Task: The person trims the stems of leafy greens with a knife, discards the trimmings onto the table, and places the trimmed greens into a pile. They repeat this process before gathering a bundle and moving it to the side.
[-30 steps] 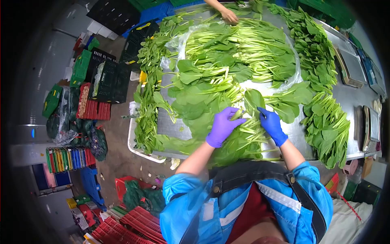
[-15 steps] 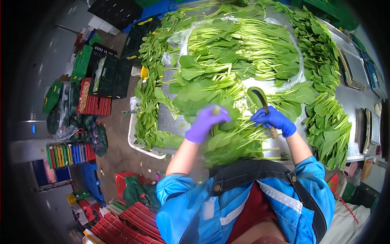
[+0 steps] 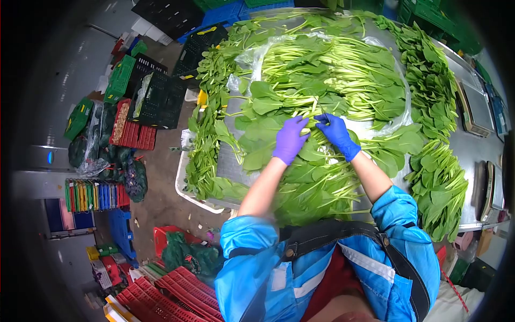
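Observation:
My left hand, in a purple glove, is closed on the pale stalks of leafy greens over the middle of the table. Close beside it, my right hand in a blue glove has its fingers bent and pressed together at the same stalks. What lies inside the right hand is hidden, and the curved knife does not show. Below both hands, loose greens spread along the near table edge. Just beyond them, a large heap of greens lies on clear plastic sheeting.
Rows of greens line the right of the metal table, with scales at the far right edge. A white tub stands at the left under hanging leaves. Crates and red trays stand on the floor at left.
Both hands have moved forward and come together at the stalks. The curved knife, seen in my right hand before, is out of sight. The whole view has shifted slightly.

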{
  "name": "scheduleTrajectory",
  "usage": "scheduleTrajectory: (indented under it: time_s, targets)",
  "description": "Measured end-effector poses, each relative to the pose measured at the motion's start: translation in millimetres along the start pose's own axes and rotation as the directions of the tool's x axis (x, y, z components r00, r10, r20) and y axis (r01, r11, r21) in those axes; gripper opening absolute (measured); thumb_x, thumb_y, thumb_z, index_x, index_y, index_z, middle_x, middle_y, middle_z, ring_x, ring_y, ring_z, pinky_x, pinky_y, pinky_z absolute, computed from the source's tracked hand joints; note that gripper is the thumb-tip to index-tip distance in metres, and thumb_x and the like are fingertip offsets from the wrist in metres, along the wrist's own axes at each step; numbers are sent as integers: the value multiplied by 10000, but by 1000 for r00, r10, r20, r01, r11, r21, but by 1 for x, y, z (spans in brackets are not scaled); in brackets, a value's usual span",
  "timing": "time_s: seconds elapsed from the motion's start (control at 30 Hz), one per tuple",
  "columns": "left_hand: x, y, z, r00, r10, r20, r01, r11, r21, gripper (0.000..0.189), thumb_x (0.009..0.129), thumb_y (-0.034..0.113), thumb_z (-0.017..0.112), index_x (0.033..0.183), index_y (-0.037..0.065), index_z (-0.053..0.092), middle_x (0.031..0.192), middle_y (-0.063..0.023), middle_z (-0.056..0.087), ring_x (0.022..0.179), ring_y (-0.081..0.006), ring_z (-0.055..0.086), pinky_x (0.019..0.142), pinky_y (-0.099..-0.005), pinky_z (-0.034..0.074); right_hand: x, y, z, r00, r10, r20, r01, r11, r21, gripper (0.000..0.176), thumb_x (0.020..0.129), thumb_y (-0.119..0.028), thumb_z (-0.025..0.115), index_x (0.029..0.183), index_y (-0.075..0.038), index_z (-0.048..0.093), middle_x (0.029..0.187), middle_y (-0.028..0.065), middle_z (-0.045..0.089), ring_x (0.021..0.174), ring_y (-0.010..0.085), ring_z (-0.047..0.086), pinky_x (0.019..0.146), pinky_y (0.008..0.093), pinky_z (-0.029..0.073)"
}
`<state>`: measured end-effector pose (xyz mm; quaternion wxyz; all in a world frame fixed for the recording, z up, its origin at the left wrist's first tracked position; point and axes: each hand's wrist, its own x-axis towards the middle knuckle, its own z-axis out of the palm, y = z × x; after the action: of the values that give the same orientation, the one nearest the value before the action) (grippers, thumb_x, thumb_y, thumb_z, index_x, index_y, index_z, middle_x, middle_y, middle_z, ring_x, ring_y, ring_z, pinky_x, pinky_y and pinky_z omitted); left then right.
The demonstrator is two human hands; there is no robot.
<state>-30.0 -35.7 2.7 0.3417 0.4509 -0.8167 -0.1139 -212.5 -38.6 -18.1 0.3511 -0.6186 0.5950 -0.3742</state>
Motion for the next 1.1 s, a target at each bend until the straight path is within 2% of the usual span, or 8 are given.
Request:
scheduleTrajectory:
  time_s: [0.13, 0.17, 0.27, 0.57, 0.73, 0.8, 0.9, 1.1]
  targets:
    - [2, 12, -6, 998, 9, 58, -8, 1000, -18, 347, 746, 177, 703, 1078, 108, 629, 975, -103, 635, 904, -281, 596, 787, -367, 486, -23, -16, -21, 996, 69, 60, -87, 912, 400, 337, 858, -171, 621, 1150, -6, 590, 937, 107, 688, 773, 140, 639, 711, 275, 492]
    - [4, 27, -24, 996, -7, 92, 8, 1000, -17, 347, 754, 177, 688, 1088, 111, 619, 953, -100, 635, 865, -283, 590, 757, -374, 487, -34, -48, -44, 967, 237, 98, -256, 901, 350, 331, 891, -181, 586, 1172, -5, 578, 931, 105, 690, 795, 120, 639, 711, 276, 496]
    - [3, 68, -67, 997, -17, 78, 21, 998, -51, 315, 765, 197, 678, 1058, 94, 626, 883, -122, 647, 800, -299, 605, 704, -383, 494, -58, -43, -55, 958, -282, -49, 282, 959, -16, 402, 828, -100, 577, 1229, -120, 556, 903, 124, 680, 741, 258, 662, 648, 360, 514]
    - [-23, 98, -111, 743, -331, 582, 622, 662, -417, 270, 813, 191, 671, 1003, 4, 628, 914, -86, 671, 817, -156, 626, 755, -290, 485, -92, -57, -42, 958, -142, 251, 211, 938, -275, 362, 783, -123, 567, 1141, -147, 614, 875, 160, 653, 753, 337, 632, 657, 406, 509]
    - [-30, 72, -131, 751, -386, 535, 660, 424, -620, 233, 856, 143, 609, 1042, 3, 618, 969, -52, 661, 925, -129, 597, 859, -286, 455, -77, -27, -51, 881, 88, 465, 121, 908, -401, 243, 863, -279, 569, 971, -93, 682, 718, 172, 644, 646, 329, 615, 615, 370, 484]
    - [-29, 63, -130, 787, -395, 475, 614, 428, -663, 234, 831, 134, 626, 1029, 9, 612, 999, -69, 656, 914, -121, 593, 835, -276, 456, -40, -13, -45, 924, 231, 306, -178, 966, -189, 352, 859, -375, 549, 978, -61, 656, 743, 152, 656, 711, 304, 639, 653, 375, 483]
    - [-12, 55, -153, 759, -453, 468, 631, 332, -702, 241, 774, 114, 667, 989, 21, 611, 980, -55, 642, 849, -108, 580, 787, -255, 448, 14, -8, -31, 994, -44, -96, 21, 974, -225, 385, 807, -373, 611, 1077, -101, 649, 984, 167, 658, 881, 310, 634, 766, 385, 487]
    - [-2, 28, -157, 819, -531, 220, 559, 649, -516, 268, 711, 78, 703, 966, 39, 631, 854, 2, 609, 750, -74, 533, 695, -224, 436, 43, -12, -21, 994, 24, 102, 16, 927, -374, 433, 760, -405, 665, 1067, -99, 653, 1004, 169, 651, 877, 319, 636, 763, 394, 496]
